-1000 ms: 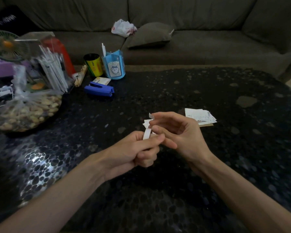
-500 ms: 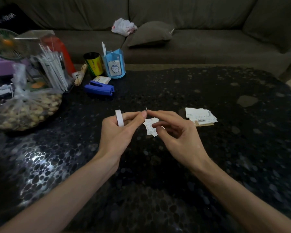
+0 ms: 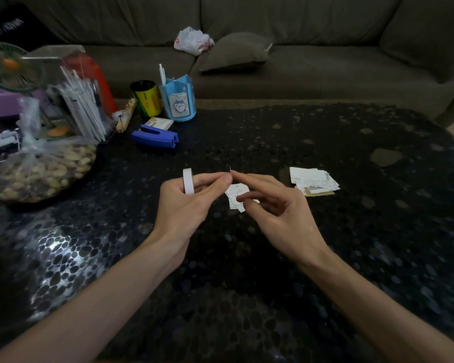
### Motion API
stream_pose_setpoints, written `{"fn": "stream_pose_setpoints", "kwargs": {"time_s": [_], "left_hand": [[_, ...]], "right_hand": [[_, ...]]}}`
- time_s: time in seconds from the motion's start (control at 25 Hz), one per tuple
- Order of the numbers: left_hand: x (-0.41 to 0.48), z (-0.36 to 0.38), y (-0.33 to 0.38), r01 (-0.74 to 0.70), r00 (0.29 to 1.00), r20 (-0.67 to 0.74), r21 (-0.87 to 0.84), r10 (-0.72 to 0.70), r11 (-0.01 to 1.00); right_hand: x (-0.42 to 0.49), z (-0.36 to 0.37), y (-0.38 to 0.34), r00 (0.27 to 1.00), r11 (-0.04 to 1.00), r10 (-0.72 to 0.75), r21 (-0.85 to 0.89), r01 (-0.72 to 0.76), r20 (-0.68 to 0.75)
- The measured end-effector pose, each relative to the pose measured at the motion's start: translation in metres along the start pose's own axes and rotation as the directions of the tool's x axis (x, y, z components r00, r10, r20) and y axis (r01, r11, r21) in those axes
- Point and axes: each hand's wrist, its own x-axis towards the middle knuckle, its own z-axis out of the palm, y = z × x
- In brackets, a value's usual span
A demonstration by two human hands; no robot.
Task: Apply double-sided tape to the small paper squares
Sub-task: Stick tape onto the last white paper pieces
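A: Head view. Where's the tape?
B: Tape roll [image 3: 188, 182] is centre frame on the left hand [image 3: 184, 205], standing on edge with the fingers curled round it.
A: Right hand?
B: Right hand [image 3: 275, 208] pinches the paper squares [image 3: 236, 197] in its lower fingers, just right of the roll. Its forefinger tip meets the left thumb tip above them. A sliver [image 3: 230, 169] sticks up there, probably tape.
A: Next?
B: Likely a pull rightward over the squares. Spare paper stack [image 3: 312, 179] lies on the tabletop [image 3: 247, 284], right of centre.
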Motion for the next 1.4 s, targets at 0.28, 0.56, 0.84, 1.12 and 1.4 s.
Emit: {"fn": "stream_pose_setpoints", "kwargs": {"time_s": [0.28,0.56,0.84,1.12,1.4], "left_hand": [[0.0027,-0.0002,-0.0023,-0.002,1.000,0.006,0.022,0.002,1.000],[0.0000,0.0006,0.0014,-0.001,1.000,0.008,0.054,0.001,0.999],[0.0010,0.0008,0.0011,-0.022,1.000,0.010,0.073,0.022,0.997],[-0.0006,0.0010,0.0030,0.007,1.000,0.011,0.032,-0.007,0.999],[-0.0028,0.0030,0.0048,-0.002,1.000,0.007,0.008,0.002,1.000]], "right_hand": [[0.0002,0.0002,-0.0015,1.000,0.999,0.009,0.037,-0.009,-0.001],[-0.0009,-0.0006,-0.0021,1.000,0.999,0.015,0.046,-0.016,0.012],[-0.0014,-0.0008,-0.0022,0.999,0.998,0.026,0.057,-0.027,0.020],[-0.0013,-0.0005,-0.0023,1.000,0.998,0.020,0.056,-0.021,0.022],[-0.0020,-0.0010,-0.0034,1.000,0.997,0.021,0.069,-0.023,0.023]]}}
